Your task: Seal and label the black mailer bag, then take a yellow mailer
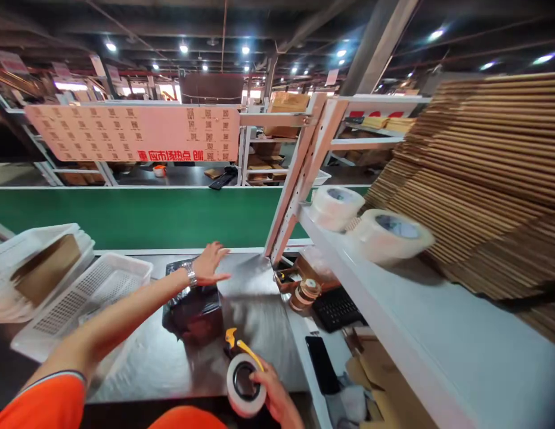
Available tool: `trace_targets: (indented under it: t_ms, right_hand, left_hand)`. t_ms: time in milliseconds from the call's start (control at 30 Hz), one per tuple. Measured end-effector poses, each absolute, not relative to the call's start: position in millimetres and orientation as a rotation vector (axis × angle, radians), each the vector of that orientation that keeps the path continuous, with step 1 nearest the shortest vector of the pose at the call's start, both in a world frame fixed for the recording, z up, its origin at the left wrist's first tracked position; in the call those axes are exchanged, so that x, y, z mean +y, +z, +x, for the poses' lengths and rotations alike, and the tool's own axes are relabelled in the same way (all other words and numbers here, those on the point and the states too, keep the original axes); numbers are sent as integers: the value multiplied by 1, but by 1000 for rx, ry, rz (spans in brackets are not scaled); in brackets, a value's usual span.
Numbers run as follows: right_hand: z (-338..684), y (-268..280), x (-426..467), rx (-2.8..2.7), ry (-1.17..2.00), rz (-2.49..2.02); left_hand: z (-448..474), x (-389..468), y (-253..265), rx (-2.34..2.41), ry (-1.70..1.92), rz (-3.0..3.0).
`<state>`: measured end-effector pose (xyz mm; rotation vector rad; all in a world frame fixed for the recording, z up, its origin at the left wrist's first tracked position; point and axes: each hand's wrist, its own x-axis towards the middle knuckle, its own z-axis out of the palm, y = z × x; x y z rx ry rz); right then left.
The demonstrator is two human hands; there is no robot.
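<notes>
A black wrapped parcel [193,310] is seen on the steel counter [254,322], directly under the outstretched left hand [209,264]. That hand is held flat with its fingers [220,253] spread wide, and nothing is gripped; the wrist is laid over the parcel's far edge. The parcel lies ahead and to the left of the right hand [277,396], so the left hand is much the nearer. Its long axis cannot be told. The right hand's fingers are curled around a tape dispenser [244,381] with a yellow handle, kept at the near counter edge. One parcel is counted, one dispenser, two spare tape rolls [337,207] on the white shelf [438,345], and two white baskets [80,298] at the left.
</notes>
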<state>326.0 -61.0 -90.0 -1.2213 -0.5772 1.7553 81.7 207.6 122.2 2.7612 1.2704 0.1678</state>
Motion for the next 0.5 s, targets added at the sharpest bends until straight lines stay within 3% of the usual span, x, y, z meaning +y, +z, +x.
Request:
trace_targets:
  t_ms: [67, 133, 333, 500]
  right_hand:
    - [327, -88, -61, -516, 1755, -1233]
    - [324, -88, -62, -476, 1745, -1252]
    - [301, -91, -79, -364, 1465, -1389]
    - [273, -81, -86, -636, 1671, -1265]
  left_hand:
    - [66, 186, 111, 733, 50, 2843]
    - [58, 167, 99, 532, -50, 2860]
    - [103, 174, 89, 1249, 63, 2764]
    - [146, 196, 93, 1567, 135, 2589]
